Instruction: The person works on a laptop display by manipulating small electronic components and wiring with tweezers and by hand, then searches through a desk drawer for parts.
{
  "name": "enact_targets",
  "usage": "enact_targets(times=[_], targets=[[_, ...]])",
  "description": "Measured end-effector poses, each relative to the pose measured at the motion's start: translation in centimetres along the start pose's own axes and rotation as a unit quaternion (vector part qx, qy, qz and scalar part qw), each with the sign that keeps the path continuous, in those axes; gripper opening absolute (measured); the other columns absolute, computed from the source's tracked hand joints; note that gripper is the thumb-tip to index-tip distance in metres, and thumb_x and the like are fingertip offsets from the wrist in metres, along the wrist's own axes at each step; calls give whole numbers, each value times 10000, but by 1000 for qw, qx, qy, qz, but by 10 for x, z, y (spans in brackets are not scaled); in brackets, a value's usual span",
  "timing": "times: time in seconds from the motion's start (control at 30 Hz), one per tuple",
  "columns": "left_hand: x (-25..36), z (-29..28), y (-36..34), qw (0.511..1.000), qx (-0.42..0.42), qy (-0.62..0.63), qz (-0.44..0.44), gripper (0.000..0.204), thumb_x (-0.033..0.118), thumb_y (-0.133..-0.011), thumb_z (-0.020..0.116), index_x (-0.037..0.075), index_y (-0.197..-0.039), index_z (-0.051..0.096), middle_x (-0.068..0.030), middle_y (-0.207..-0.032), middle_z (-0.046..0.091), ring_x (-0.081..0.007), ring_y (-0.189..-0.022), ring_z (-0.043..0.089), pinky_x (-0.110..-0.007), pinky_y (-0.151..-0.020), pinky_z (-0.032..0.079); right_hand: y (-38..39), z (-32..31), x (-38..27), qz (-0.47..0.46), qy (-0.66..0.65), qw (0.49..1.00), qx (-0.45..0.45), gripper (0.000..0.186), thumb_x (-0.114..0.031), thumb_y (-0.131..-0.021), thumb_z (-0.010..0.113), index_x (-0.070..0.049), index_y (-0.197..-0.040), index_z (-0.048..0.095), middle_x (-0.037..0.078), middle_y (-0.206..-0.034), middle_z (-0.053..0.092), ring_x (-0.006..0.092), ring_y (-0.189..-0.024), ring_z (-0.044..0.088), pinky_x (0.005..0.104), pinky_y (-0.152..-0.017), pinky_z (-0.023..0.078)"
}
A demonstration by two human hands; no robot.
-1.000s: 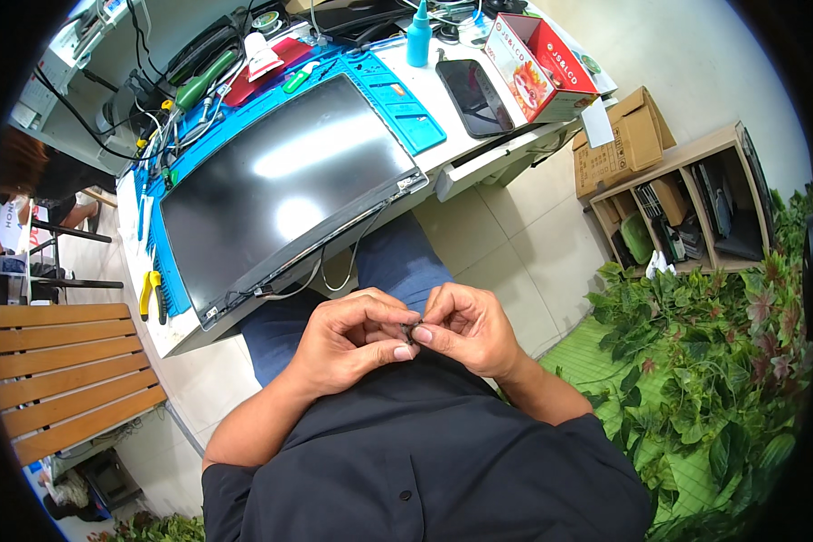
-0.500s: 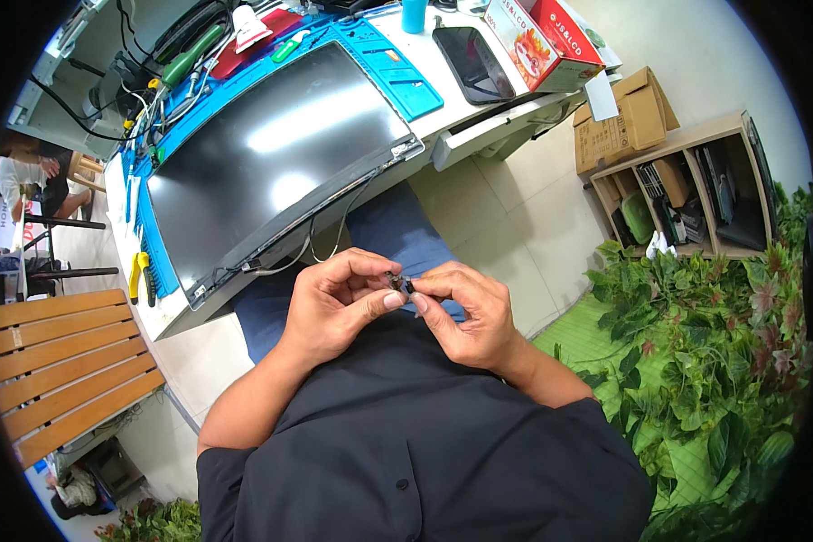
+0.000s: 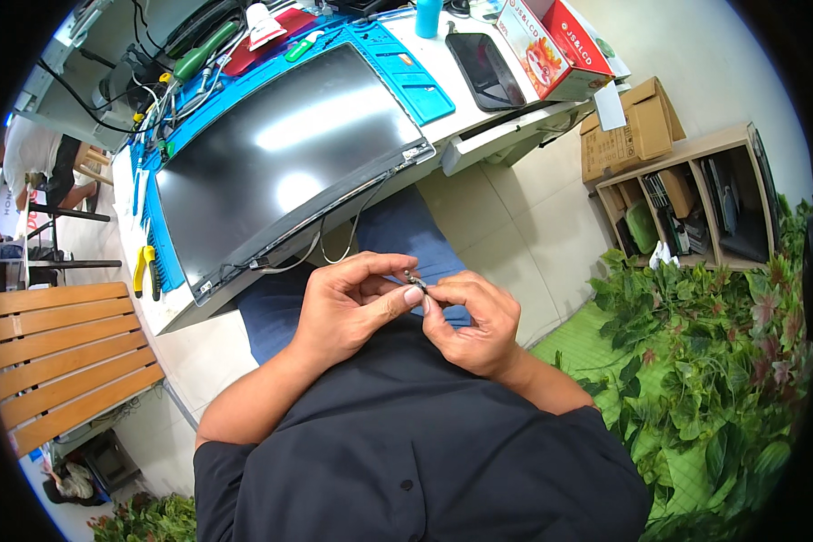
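Observation:
Over my lap, my left hand (image 3: pixel 352 316) and my right hand (image 3: pixel 474 330) are pinched together on a small dark metallic part (image 3: pixel 416 282), too small to make out exactly and partly hidden by my thumbs and fingertips. Beyond them, a large dark screen panel (image 3: pixel 226 199) lies on a blue work mat (image 3: pixel 425 95), with a loose cable (image 3: pixel 356 221) hanging from its near edge over the desk's edge. Yellow-handled pliers (image 3: pixel 142 271) lie left of the panel.
Tools (image 3: pixel 190 63), a phone (image 3: pixel 483 70), a cyan bottle (image 3: pixel 427 18) and a red-white box (image 3: pixel 574 45) crowd the desk. Cardboard box (image 3: pixel 628 135), wooden shelf (image 3: pixel 732 199) and leafy greenery (image 3: pixel 696 361) are at right; slatted bench (image 3: pixel 63 352) and co-workers (image 3: pixel 41 149) at left.
Both hands appear higher against my body than a second ago, and the small part is turned between my fingertips. The co-worker at the left has shifted position.

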State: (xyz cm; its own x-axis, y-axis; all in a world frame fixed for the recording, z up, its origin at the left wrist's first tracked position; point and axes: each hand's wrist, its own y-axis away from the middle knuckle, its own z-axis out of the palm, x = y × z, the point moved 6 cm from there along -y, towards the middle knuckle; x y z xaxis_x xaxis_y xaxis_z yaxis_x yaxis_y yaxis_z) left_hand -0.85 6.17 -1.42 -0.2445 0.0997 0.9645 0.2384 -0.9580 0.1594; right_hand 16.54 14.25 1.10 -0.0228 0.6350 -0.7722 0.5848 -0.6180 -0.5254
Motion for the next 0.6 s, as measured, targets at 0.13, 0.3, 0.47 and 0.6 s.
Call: enact_targets(times=[0.13,0.3,0.47,0.6], targets=[[-7,-2,1,998,25,28,-43,310,13,-1000,873,-64,-1290,796,-155,-1213,803,-200,-1093,803,-338,-971,689,-2,6,-1,-42,26,999,19,267,82,-830,868,8,-1065,768,144,-907,798,277,-786,794,360,-713,635],[-1,-7,1,1000,22,-7,6,254,21,-981,896,-40,-1223,849,-150,-1233,809,-193,-1090,799,-333,-972,665,-10,9,-2,-29,14,999,-11,314,82,-832,887,35,-1127,793,163,-1018,817,270,-859,813,362,-753,663],[0,-12,0,1000,3,-25,14,248,45,-961,919,-11,-1198,869,-142,-1199,821,-178,-1034,802,-309,-918,666,-2,7,10,62,-53,995,-51,316,29,-887,922,24,-1191,836,179,-1138,837,272,-963,842,341,-832,677],[0,-15,0,998,-19,-44,28,256,36,-969,908,-1,-1220,872,-131,-1167,826,-166,-1005,797,-289,-881,652,-4,6,9,87,-84,991,-62,315,29,-896,924,35,-1199,839,173,-1126,842,240,-944,840,332,-821,680]])
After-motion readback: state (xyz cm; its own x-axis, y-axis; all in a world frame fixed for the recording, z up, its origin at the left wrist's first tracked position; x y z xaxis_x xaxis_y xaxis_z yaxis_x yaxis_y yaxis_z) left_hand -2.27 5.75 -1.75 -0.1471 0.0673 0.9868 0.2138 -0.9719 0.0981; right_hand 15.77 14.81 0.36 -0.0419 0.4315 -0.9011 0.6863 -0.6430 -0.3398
